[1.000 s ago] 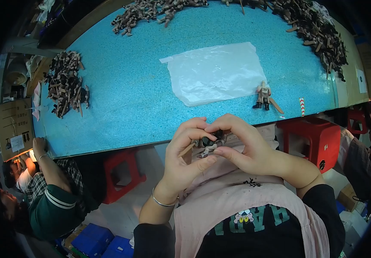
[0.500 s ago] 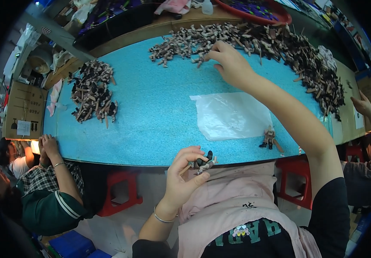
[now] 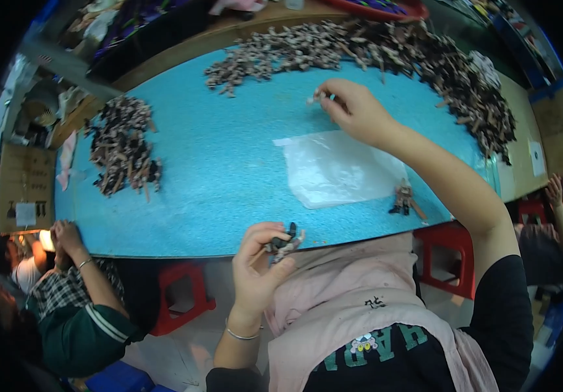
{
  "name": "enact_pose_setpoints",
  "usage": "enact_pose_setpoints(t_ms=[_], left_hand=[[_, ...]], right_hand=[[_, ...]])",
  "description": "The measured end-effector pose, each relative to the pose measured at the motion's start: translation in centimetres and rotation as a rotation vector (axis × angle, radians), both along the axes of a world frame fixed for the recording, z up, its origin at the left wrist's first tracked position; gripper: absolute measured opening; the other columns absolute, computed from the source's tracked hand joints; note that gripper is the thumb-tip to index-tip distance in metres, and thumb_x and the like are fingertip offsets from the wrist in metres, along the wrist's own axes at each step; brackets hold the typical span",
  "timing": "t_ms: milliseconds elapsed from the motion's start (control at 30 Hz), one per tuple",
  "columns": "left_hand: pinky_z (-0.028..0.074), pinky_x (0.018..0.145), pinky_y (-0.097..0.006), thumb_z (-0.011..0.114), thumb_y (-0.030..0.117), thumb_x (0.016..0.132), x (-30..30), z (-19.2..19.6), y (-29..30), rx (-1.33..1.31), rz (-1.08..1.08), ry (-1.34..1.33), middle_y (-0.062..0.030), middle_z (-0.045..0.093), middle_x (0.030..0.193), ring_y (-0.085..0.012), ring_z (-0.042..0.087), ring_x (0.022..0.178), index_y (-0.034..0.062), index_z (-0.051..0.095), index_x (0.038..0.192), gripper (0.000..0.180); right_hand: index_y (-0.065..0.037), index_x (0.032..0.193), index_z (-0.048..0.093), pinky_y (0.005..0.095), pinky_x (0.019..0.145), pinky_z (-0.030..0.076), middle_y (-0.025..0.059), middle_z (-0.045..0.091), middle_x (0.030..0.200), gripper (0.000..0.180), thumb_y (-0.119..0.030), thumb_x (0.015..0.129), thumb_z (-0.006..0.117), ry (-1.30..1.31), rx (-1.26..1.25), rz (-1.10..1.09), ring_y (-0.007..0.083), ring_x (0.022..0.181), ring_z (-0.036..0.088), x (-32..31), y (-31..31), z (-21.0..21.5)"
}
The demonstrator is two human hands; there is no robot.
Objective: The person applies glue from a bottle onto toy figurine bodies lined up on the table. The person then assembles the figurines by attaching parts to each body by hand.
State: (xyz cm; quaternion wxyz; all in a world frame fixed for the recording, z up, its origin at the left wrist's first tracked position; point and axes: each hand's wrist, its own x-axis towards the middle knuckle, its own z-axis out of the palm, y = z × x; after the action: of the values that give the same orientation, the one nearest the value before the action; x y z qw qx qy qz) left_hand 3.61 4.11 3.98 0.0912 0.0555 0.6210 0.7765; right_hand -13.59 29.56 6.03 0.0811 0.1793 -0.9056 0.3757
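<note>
My left hand (image 3: 260, 268), at the table's near edge, grips small toy figures (image 3: 287, 243) in black and pale tones; how many is hard to make out. Farther out over the table, my right hand (image 3: 358, 116) pinches a small pale toy figure (image 3: 315, 98) between thumb and fingertips. The large pile of toy figures (image 3: 294, 49) lies just beyond it along the far side. Under my right forearm is a clear plastic bag (image 3: 334, 173), lying flat. A single figure (image 3: 402, 198) with dark boots lies by the bag's near right corner, a brown stick-like piece beside it.
A smaller heap of figures (image 3: 121, 144) sits on the left of the blue tabletop (image 3: 209, 163). Cardboard boxes (image 3: 23, 189) stand at the left end. A person (image 3: 76, 307) sits at my left. Red stools (image 3: 183, 297) are under the table; a red basin (image 3: 418, 10) stands beyond the pile.
My right hand has come away from the far pile toward me, now with a pale figure in its fingertips. My left hand keeps its hold. The whole view has shifted slightly.
</note>
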Motion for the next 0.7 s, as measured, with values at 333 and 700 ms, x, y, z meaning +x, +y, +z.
enact_pose_setpoints(t_ms=[333,700], left_hand=[[0.041,0.095,-0.033,0.068,0.002,0.075,-0.9,-0.1,1.0,-0.006,-0.033,-0.013,-0.0116,0.049,0.116,-0.0191,0.051,0.108,-0.0011,0.060,0.104,0.031],[0.042,0.087,-0.028,0.070,0.001,0.077,-2.7,1.4,-0.7,-0.204,0.096,0.150,-0.0056,0.050,0.110,-0.0142,0.052,0.097,0.0023,0.059,0.103,0.029]], right_hand=[[-0.002,0.091,0.065,0.0380,0.064,0.047,0.0111,0.058,0.084,0.010,-0.007,0.082,0.065,0.013,0.183,0.114,0.0284,0.075,0.058,6.7,3.6,-0.6],[-0.003,0.085,0.063,0.0406,0.065,0.047,0.0120,0.057,0.082,0.007,-0.006,0.078,0.065,0.159,0.337,0.126,0.0316,0.076,0.058,7.3,3.3,-0.3]])
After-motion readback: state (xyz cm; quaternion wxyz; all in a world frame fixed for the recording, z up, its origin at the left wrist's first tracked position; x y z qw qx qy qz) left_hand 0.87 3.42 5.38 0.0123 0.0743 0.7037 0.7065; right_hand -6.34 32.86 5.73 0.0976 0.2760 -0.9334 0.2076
